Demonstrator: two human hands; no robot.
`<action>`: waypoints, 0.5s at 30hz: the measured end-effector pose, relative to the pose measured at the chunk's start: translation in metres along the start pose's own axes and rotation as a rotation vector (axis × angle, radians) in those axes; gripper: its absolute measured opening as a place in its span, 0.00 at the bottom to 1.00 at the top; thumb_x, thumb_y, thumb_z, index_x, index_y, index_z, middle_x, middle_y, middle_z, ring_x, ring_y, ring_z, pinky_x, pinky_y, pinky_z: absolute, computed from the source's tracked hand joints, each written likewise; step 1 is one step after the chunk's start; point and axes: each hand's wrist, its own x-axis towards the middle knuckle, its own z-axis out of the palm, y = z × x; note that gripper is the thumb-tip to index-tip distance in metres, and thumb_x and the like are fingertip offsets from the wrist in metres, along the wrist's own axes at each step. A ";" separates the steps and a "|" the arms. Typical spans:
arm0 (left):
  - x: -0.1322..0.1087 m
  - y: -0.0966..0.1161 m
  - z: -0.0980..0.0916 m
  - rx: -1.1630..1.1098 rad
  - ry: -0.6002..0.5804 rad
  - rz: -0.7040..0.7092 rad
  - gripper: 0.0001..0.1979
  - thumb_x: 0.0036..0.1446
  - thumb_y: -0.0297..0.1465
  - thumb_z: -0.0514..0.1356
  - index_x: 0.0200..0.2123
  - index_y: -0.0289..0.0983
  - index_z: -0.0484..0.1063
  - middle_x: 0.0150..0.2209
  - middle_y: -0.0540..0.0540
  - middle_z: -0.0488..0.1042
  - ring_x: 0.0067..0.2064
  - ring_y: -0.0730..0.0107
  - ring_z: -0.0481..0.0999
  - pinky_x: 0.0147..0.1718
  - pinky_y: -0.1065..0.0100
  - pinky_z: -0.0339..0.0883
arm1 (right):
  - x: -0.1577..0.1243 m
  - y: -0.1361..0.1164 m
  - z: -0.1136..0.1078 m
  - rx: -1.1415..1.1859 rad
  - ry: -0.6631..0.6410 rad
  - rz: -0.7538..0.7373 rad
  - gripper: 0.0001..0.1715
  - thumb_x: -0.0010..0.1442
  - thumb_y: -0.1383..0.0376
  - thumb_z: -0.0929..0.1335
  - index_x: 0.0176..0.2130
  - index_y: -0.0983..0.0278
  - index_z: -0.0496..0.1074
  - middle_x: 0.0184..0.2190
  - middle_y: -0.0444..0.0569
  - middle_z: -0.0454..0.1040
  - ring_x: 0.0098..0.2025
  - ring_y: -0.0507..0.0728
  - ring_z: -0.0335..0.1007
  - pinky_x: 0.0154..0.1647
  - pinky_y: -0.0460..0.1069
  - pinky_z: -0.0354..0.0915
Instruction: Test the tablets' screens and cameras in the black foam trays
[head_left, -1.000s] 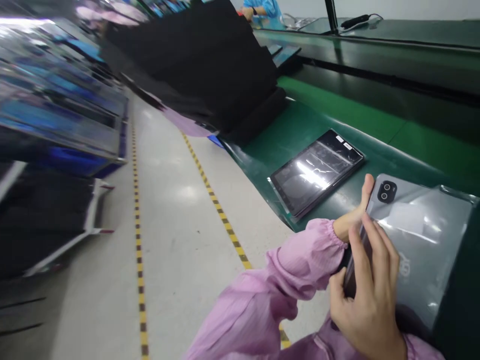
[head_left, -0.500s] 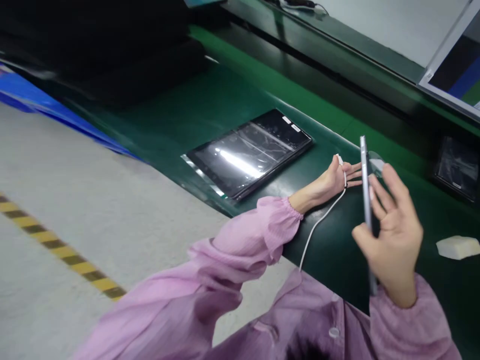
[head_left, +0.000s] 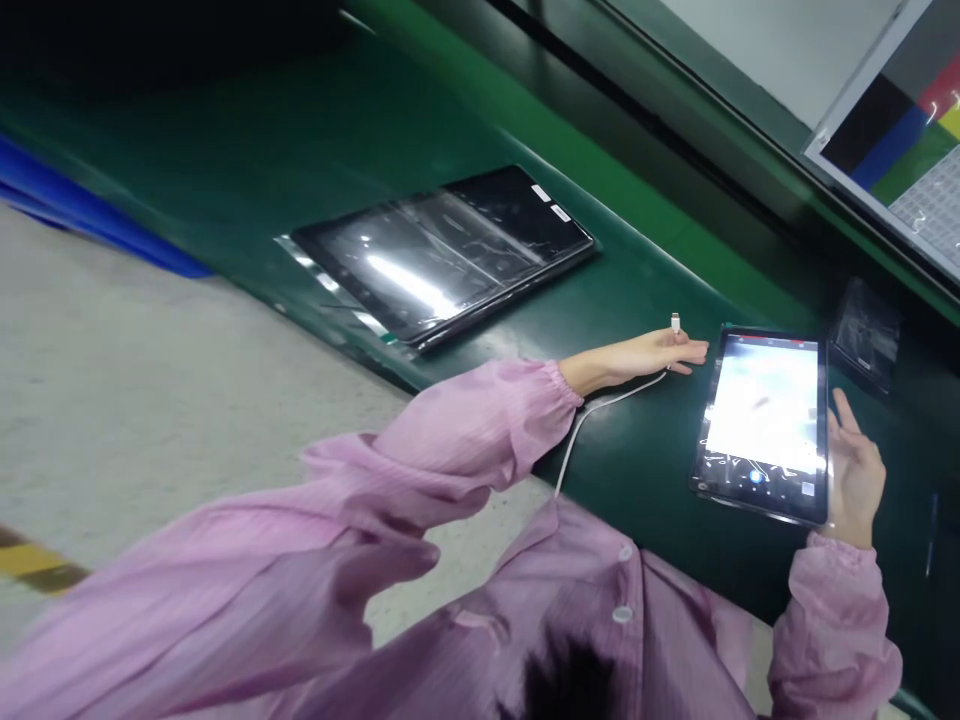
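Note:
A tablet (head_left: 765, 410) with a bright, lit screen faces up toward me, with dark bars at its top and bottom. My right hand (head_left: 856, 480) is on the tablet's right edge, the fingers partly hidden behind it. To the left, my left hand (head_left: 660, 350) keeps hold of a white cable (head_left: 600, 405). The small plug (head_left: 676, 322) sticks up above the thumb, apart from the tablet. The left fingers stretch toward the tablet's left edge without touching it.
Further left on the green table (head_left: 300, 160) lies a stack of dark tablets (head_left: 480, 240) in clear film. A film-wrapped black device (head_left: 866, 335) sits behind the right hand. A colour-patterned panel (head_left: 892, 120) stands at the upper right; blue sheets (head_left: 90, 220) are at the left edge.
The tablet has turned from edge-on to show me its lit screen. My right hand has moved from in front to its right edge. The white block is out of sight.

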 end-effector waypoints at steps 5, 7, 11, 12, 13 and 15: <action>0.001 0.000 0.003 -0.012 -0.019 -0.015 0.23 0.59 0.44 0.72 0.48 0.35 0.71 0.75 0.30 0.61 0.72 0.44 0.67 0.70 0.43 0.61 | -0.001 0.026 -0.001 -0.091 0.048 0.026 0.30 0.67 0.52 0.72 0.63 0.59 0.74 0.68 0.50 0.73 0.71 0.60 0.68 0.79 0.63 0.57; 0.001 0.000 0.002 -0.033 -0.009 -0.011 0.22 0.59 0.41 0.73 0.47 0.35 0.70 0.75 0.29 0.59 0.73 0.44 0.67 0.71 0.41 0.58 | 0.001 0.034 0.001 -0.138 0.058 0.006 0.31 0.66 0.50 0.74 0.63 0.58 0.74 0.68 0.49 0.73 0.71 0.59 0.68 0.79 0.61 0.58; -0.002 0.004 0.000 -0.059 -0.049 0.002 0.22 0.55 0.35 0.75 0.47 0.35 0.70 0.75 0.27 0.59 0.74 0.42 0.64 0.74 0.39 0.51 | 0.004 0.040 0.002 -0.122 0.064 -0.003 0.40 0.55 0.57 0.80 0.64 0.61 0.73 0.67 0.54 0.73 0.69 0.64 0.71 0.77 0.65 0.61; -0.003 0.006 0.000 -0.052 -0.049 -0.004 0.24 0.54 0.34 0.75 0.49 0.34 0.70 0.75 0.27 0.58 0.74 0.41 0.64 0.74 0.39 0.49 | 0.004 0.040 0.003 -0.116 0.066 -0.009 0.44 0.52 0.59 0.81 0.65 0.62 0.72 0.67 0.56 0.74 0.68 0.66 0.72 0.76 0.67 0.62; -0.004 0.007 0.000 -0.041 -0.039 -0.008 0.26 0.53 0.34 0.76 0.50 0.35 0.70 0.76 0.27 0.57 0.74 0.41 0.63 0.74 0.39 0.49 | 0.005 0.039 0.004 -0.110 0.069 -0.016 0.48 0.50 0.60 0.81 0.67 0.62 0.71 0.66 0.58 0.74 0.67 0.67 0.73 0.75 0.68 0.63; -0.006 0.008 0.003 -0.029 -0.026 -0.003 0.27 0.50 0.33 0.76 0.49 0.35 0.70 0.74 0.28 0.59 0.73 0.42 0.65 0.73 0.41 0.53 | 0.006 0.037 0.007 -0.084 0.086 -0.059 0.54 0.49 0.60 0.81 0.70 0.62 0.66 0.65 0.59 0.75 0.65 0.67 0.75 0.73 0.69 0.65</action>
